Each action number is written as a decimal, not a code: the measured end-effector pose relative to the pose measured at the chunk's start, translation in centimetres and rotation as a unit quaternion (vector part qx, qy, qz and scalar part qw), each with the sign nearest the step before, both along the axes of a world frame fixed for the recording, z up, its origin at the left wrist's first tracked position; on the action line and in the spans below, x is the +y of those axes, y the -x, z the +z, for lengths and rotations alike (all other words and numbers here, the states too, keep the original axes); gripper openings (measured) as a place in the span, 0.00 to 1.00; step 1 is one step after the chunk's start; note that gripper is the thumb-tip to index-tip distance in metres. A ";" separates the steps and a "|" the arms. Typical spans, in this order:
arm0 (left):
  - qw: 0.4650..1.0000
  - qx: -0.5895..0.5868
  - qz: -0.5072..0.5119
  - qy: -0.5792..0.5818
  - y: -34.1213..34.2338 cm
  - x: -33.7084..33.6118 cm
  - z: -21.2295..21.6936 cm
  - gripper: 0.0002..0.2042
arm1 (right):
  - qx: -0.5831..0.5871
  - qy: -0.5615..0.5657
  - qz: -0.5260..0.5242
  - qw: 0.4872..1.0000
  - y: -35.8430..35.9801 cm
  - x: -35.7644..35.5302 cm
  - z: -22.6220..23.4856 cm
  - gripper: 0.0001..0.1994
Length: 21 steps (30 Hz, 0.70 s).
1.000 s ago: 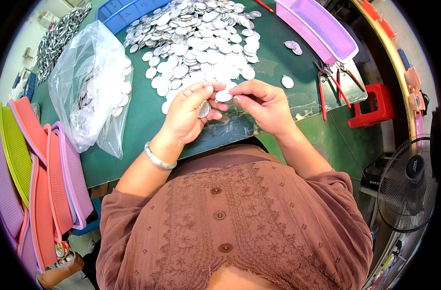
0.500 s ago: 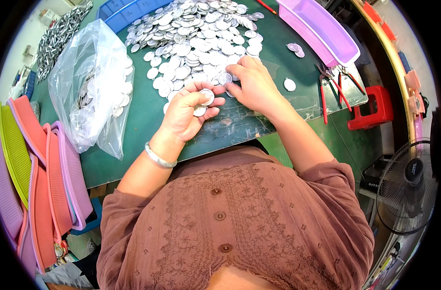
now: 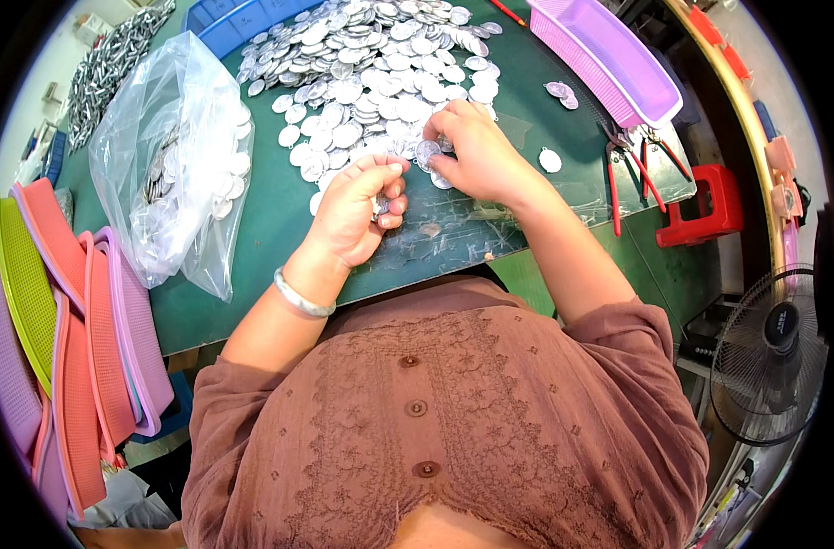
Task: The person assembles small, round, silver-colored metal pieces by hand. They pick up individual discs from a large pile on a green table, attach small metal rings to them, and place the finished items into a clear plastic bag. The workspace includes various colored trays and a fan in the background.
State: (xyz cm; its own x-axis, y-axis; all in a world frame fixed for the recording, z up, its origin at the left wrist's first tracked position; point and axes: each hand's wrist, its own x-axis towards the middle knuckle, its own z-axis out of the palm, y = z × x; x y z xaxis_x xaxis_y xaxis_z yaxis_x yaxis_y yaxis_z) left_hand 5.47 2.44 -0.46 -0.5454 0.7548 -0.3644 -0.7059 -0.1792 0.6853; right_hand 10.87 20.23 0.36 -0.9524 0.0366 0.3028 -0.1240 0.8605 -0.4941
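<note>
A wide heap of silvery round medals [image 3: 371, 78], some with a small loop at the rim, lies on the green table [image 3: 279, 265]. At its near edge my left hand [image 3: 351, 209] is curled closed around a few medals, of which only a bit of metal [image 3: 380, 207] shows between the fingers. Just to the right, my right hand [image 3: 481, 157] pinches one medal [image 3: 427, 154] between thumb and fingers. Another medal lies under its fingertips. A clear plastic bag [image 3: 174, 165] with more medals stands to the left of the heap.
A blue tray [image 3: 243, 20] and a purple basket [image 3: 609, 64] sit at the back. Red-handled pliers [image 3: 615, 188] lie at the right edge near a red stool [image 3: 710, 206] and a fan [image 3: 774, 357]. Stacked coloured baskets [image 3: 78, 348] stand left; metal parts [image 3: 115, 69] are piled far left.
My left fingers have curled in over the medals that lay visible in them. My right hand has drawn slightly away from the left, with a medal in its fingertips.
</note>
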 end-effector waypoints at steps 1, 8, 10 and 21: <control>1.000 -0.001 0.004 0.009 -0.1 0.0 0.1 0.05 | -0.009 0.009 0.001 1.000 0.0 0.0 0.3 0.09; 0.997 0.019 -0.029 0.066 -0.4 0.2 1.2 0.07 | 0.045 0.132 0.132 0.981 -0.7 0.2 1.6 0.08; 0.998 0.018 -0.036 0.054 -0.4 0.1 1.1 0.06 | 0.082 0.146 0.151 0.974 -1.2 -0.2 1.8 0.09; 0.989 0.138 0.040 -0.015 -1.2 0.3 0.6 0.04 | -0.094 0.500 0.054 0.859 -3.5 -1.1 1.5 0.08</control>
